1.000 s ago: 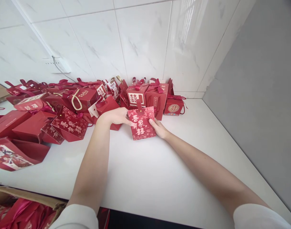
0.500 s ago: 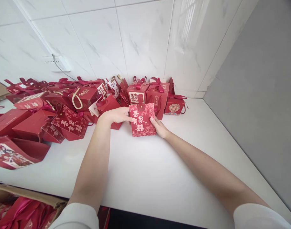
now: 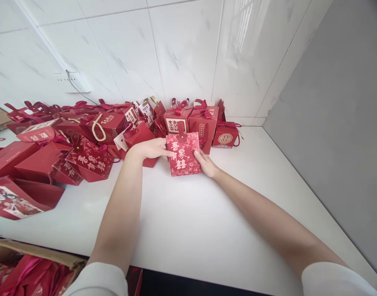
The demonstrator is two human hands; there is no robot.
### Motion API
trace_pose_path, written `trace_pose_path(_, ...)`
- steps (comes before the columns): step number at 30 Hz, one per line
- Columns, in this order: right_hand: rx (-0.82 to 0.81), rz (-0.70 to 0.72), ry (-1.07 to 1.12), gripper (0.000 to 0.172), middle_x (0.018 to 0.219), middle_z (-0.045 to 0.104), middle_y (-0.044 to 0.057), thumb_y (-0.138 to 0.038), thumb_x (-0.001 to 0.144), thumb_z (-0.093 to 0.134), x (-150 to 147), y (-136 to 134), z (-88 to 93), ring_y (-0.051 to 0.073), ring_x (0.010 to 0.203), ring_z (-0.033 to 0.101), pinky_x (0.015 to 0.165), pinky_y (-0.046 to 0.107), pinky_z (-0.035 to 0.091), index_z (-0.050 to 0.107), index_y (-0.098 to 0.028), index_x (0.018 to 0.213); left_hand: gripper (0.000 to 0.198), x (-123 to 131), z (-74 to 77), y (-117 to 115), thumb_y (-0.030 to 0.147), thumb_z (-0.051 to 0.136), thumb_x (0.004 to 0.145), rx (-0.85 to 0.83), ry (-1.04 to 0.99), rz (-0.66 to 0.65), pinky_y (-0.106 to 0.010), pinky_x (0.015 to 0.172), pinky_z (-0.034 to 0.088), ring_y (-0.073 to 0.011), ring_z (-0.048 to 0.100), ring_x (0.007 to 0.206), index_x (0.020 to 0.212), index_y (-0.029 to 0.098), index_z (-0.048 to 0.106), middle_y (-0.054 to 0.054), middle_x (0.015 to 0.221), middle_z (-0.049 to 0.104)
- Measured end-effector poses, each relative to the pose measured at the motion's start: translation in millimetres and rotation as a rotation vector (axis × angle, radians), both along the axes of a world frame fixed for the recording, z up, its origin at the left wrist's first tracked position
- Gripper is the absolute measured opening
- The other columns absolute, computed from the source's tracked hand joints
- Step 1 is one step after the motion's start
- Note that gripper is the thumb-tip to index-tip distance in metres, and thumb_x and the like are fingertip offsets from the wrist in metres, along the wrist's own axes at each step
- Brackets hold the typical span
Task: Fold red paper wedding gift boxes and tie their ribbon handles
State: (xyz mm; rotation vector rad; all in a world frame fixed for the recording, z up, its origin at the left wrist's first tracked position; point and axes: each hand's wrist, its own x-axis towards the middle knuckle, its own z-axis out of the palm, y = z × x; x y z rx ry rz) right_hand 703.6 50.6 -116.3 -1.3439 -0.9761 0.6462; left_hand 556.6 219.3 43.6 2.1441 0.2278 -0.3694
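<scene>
At white counter (image 3: 188, 222), near tile-lined back edge (image 3: 252, 127), pinching white-lettered red box (image 3: 184, 154) in fingers of left hand (image 3: 154, 149) and right hand (image 3: 207, 164).

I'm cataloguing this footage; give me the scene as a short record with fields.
Left hand: gripping left side of lettered red box
Right hand: gripping its right side
Lettering: facing the camera
Surface: white table
Rightmost box: red, with round gold emblem
Left: many red boxes, crowded together
Lower left: open cardboard carton
Backdrop: tiled wall
</scene>
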Motion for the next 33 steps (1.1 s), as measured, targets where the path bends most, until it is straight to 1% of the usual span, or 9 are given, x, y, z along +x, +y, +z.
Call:
trace_pose_path(6, -0.008, -0.009, -0.029, 0.066, 0.142, 0.054, 0.005, -0.068, 0.092, 0.042, -1.7, -1.9, 3.8, 0.026, 0.13, 0.051, 0.114, 0.044, 0.036, 0.046, -0.025, 0.142, 0.066, 0.8, -3.1, 2.6, 0.046, 0.076, 0.071, -0.02, -0.014, 0.001, -0.034, 0.092, 0.055, -0.0243, 0.065, 0.107, 0.131, 0.026, 0.057, -0.004, 0.123, 0.068)
trace_pose_path(10, 0.009, 0.002, 0.007, 0.062, 0.139, 0.057, 0.005, -0.066, 0.091, 0.046, -3.0, -2.1, 4.2, 0.026, 0.129, 0.053, 0.114, 0.045, 0.037, 0.048, -0.026, 0.139, 0.067, 0.9, -3.0, 2.7, 0.045, 0.077, 0.07, -0.035, -0.019, -0.011, -0.035, 0.092, 0.055, -0.0245, 0.065, 0.107, 0.131, 0.026, 0.058, -0.005, 0.117, 0.07)
trace_pose_path(18, 0.023, 0.019, 0.064, 0.058, 0.134, 0.061, 0.004, -0.064, 0.089, 0.053, -4.4, -2.4, 5.0, 0.026, 0.125, 0.056, 0.112, 0.044, 0.04, 0.053, -0.026, 0.132, 0.068, -0.3, -0.7, 1.2, 0.046, 0.076, 0.07, -0.025, -0.006, -0.016, -0.033, 0.093, 0.055, -0.0239, 0.063, 0.111, 0.133, 0.028, 0.055, -0.004, 0.128, 0.065)
trace_pose_path(24, 0.026, 0.034, 0.067, 0.057, 0.134, 0.061, 0.005, -0.063, 0.09, 0.053, -4.5, -2.8, 5.5, 0.026, 0.124, 0.057, 0.111, 0.044, 0.042, 0.052, -0.025, 0.132, 0.067, -0.8, 0.8, -0.2, 0.048, 0.078, 0.069, -0.029, 0.007, 0.014, -0.036, 0.094, 0.055, -0.025, 0.064, 0.109, 0.129, 0.025, 0.059, -0.005, 0.123, 0.068)
trace_pose_path(28, 0.023, 0.034, 0.062, 0.058, 0.135, 0.061, 0.005, -0.064, 0.089, 0.053, -4.3, -2.5, 5.5, 0.025, 0.124, 0.057, 0.111, 0.044, 0.042, 0.052, -0.025, 0.133, 0.063, -1.2, 1.8, -1.6, 0.048, 0.078, 0.069, -0.019, 0.021, 0.032, -0.035, 0.094, 0.055, -0.0243, 0.065, 0.108, 0.125, 0.025, 0.061, -0.004, 0.122, 0.069)
trace_pose_path(33, 0.023, 0.031, 0.058, 0.059, 0.134, 0.061, 0.005, -0.064, 0.089, 0.053, -4.7, -2.8, 6.2, 0.026, 0.125, 0.056, 0.111, 0.044, 0.041, 0.052, -0.025, 0.133, 0.059, -1.6, 1.0, -0.9, 0.046, 0.079, 0.069, -0.05, -0.001, 0.008, -0.033, 0.092, 0.055, -0.0236, 0.065, 0.108, 0.121, 0.025, 0.064, -0.004, 0.119, 0.07)
